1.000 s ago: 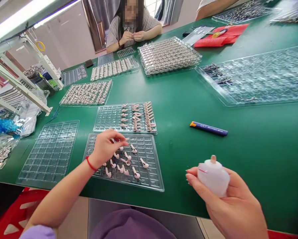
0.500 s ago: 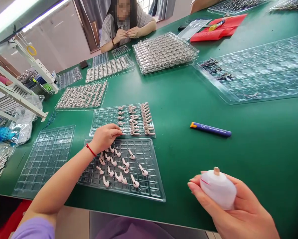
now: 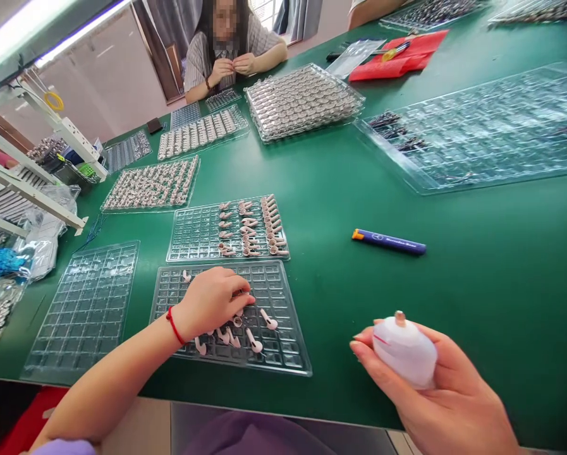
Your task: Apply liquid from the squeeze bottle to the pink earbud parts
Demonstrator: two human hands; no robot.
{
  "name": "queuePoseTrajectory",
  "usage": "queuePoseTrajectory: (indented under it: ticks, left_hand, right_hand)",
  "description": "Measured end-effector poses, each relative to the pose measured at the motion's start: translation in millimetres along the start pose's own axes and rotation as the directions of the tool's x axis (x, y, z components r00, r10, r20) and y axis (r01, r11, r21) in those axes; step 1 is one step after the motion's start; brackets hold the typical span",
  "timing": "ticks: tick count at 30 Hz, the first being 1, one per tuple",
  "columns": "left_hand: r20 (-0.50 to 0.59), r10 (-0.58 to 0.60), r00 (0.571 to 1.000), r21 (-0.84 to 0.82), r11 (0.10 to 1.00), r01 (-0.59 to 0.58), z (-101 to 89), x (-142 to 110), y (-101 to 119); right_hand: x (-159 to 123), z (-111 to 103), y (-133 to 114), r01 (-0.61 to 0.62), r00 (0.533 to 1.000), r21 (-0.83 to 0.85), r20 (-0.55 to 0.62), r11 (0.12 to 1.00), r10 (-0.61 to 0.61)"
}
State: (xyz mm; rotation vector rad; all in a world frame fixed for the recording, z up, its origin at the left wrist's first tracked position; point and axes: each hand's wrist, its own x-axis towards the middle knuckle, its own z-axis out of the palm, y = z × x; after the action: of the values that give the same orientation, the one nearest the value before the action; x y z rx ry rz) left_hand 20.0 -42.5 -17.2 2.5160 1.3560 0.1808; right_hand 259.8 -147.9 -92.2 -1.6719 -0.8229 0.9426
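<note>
left hand [image 3: 214,304], its grip impossible to tell, is extending over the blister tray [image 3: 290,341] where stemmed earbuds [image 3: 253,342] are lying; right hand [image 3: 449,395] is gripping a squeeze bottle [image 3: 405,354] right of the tray.

Held left arm [image 3: 117,373] outstretched, left hand [image 3: 217,298] palm down with bent fingers [image 3: 238,283], and cupped right hand [image 3: 449,401] closer in.
</note>
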Motion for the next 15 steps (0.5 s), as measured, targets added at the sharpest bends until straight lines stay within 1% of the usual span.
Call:
queuePoseTrajectory:
  ticks: [3,5,6,7,8,10,11,12,15]
  left_hand:
    - [-0.112,-0.066,0.991,-0.187,0.981,0.044,-9.2,-13.1,4.8]
    - [-0.164,-0.137,0.977,-0.351,0.934,0.072,-14.8,-28.7,13.1]
    - [-0.171,-0.190,0.967,-0.439,0.893,0.098,-15.8,-38.5,18.6]
    - [-0.162,-0.256,0.953,-0.532,0.836,0.134,-15.1,-49.3,24.6]
    - [-0.136,-0.335,0.932,-0.628,0.757,0.181,-12.4,-60.9,30.8]
    - [-0.033,-0.489,0.871,-0.791,0.546,0.276,-1.8,-84.9,42.3]
    - [0.021,-0.538,0.843,-0.836,0.453,0.310,5.4,-96.4,47.2]
    - [0.056,-0.573,0.818,-0.863,0.384,0.328,13.1,-107.2,51.4]
    - [0.157,-0.642,0.750,-0.898,0.222,0.379,33.1,-132.4,60.5]
  right_hand:
    - [2.2,-0.2,1.1,0.009,1.000,0.023,0.003,1.000,-0.009]
    - [2.4,0.3,-1.3,0.011,1.000,0.019,0.015,1.000,-0.012]
    - [1.4,1.0,-3.9,0.014,0.999,0.018,0.031,1.000,-0.015]
    - [-0.7,1.8,-7.2,0.020,0.999,0.025,0.048,0.999,-0.021]
    - [-3.9,2.9,-10.9,0.025,0.997,0.044,0.074,0.999,-0.028]
    - [-14.2,5.8,-18.3,0.014,0.991,0.108,0.132,0.994,-0.028]
    - [-21.0,7.4,-21.0,0.005,0.986,0.139,0.162,0.990,-0.027]
    - [-28.6,9.1,-22.6,0.002,0.982,0.156,0.187,0.988,-0.032]
    - [-52.5,13.8,-20.5,0.060,0.960,0.160,0.260,0.985,-0.100]
